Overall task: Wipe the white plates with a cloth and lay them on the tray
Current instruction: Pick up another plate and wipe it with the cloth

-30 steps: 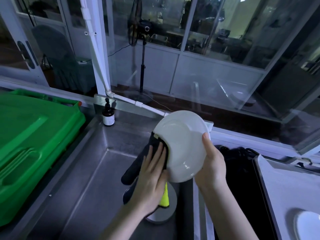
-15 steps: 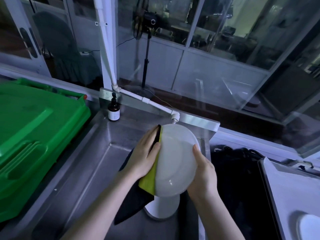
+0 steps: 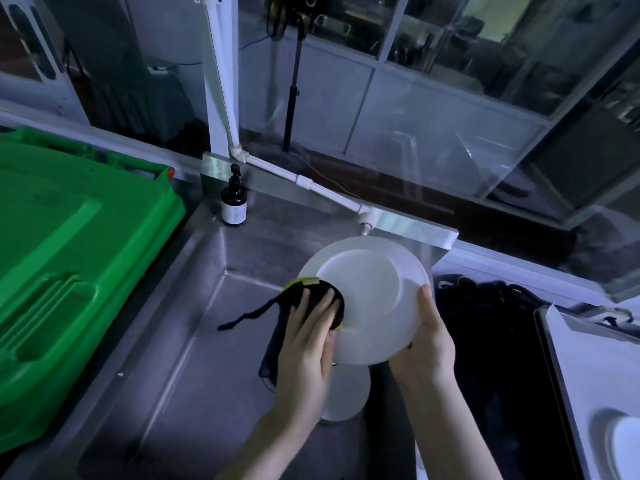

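We cannot read the pump bottle (image 3: pixel 234 202) label. Our left hand (image 3: pixel 304 348) presses black cloth (image 3: pixel 292 293) flat onto the white plate (image 3: pixel 367 289); right hand (image 3: pixel 427 344) grips it.

sink floor (image 3: pixel 180 375) open leftward, green bin (image 3: pixel 69 254) beyond

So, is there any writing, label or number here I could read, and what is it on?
Nothing here can be read.
White label on the brown pump bottle: print too blurred to read.
Small pale tag on the cloth: too small to read.
The plate and green bin: no writing shows.
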A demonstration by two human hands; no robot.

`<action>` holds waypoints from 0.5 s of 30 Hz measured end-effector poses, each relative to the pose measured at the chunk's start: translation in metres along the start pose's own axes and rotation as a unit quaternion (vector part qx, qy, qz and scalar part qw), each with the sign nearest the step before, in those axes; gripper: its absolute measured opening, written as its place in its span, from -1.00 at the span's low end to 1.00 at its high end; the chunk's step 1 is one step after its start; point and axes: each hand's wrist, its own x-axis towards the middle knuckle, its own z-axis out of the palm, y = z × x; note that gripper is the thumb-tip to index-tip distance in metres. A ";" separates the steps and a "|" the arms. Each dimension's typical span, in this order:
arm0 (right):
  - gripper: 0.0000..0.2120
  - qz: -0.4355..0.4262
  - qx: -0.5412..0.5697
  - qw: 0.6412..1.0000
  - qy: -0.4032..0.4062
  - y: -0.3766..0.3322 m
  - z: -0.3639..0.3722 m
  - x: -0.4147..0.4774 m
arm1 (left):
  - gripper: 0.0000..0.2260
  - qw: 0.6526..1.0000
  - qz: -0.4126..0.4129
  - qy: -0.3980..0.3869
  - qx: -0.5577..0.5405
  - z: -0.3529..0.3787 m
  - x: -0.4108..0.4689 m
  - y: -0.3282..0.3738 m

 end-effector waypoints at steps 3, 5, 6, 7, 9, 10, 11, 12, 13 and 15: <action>-0.66 -0.042 -0.109 0.993 0.024 0.005 -0.003 0.006 | -0.72 1.000 0.010 0.009 -0.018 0.000 0.000 -0.007; -0.57 -0.081 -0.172 0.981 0.026 0.006 -0.003 0.008 | -0.74 0.998 -0.051 0.019 -0.037 -0.007 0.009 -0.013; -0.46 -0.105 -0.198 0.974 0.013 0.006 -0.002 0.007 | -0.75 0.995 -0.088 0.031 -0.027 -0.012 0.014 -0.015; -0.36 -0.129 -0.239 0.962 -0.010 0.007 -0.003 0.005 | -0.76 0.992 -0.120 0.040 -0.018 -0.016 0.018 -0.018; -0.40 -0.197 -0.348 0.915 -0.048 0.009 -0.007 0.003 | -0.78 0.986 -0.162 0.037 -0.028 -0.022 0.026 -0.023; -0.46 -0.232 -0.414 0.878 -0.062 0.011 -0.011 0.001 | -0.79 0.982 -0.181 0.027 -0.046 -0.025 0.030 -0.025; -0.47 -0.268 -0.480 0.832 -0.072 0.012 -0.014 0.000 | -0.77 0.976 -0.209 0.012 -0.068 -0.027 0.035 -0.027; -0.49 -0.304 -0.534 0.784 -0.090 0.014 -0.015 -0.001 | -0.75 0.965 -0.245 -0.003 -0.090 -0.029 0.041 -0.028; -0.54 -0.340 -0.570 0.739 -0.116 0.017 -0.016 -0.002 | -0.73 0.953 -0.283 -0.016 -0.111 -0.031 0.046 -0.030; -0.73 -0.414 -0.614 0.651 -0.168 0.022 -0.018 -0.006 | -0.72 0.927 -0.341 -0.031 -0.153 -0.031 0.052 -0.030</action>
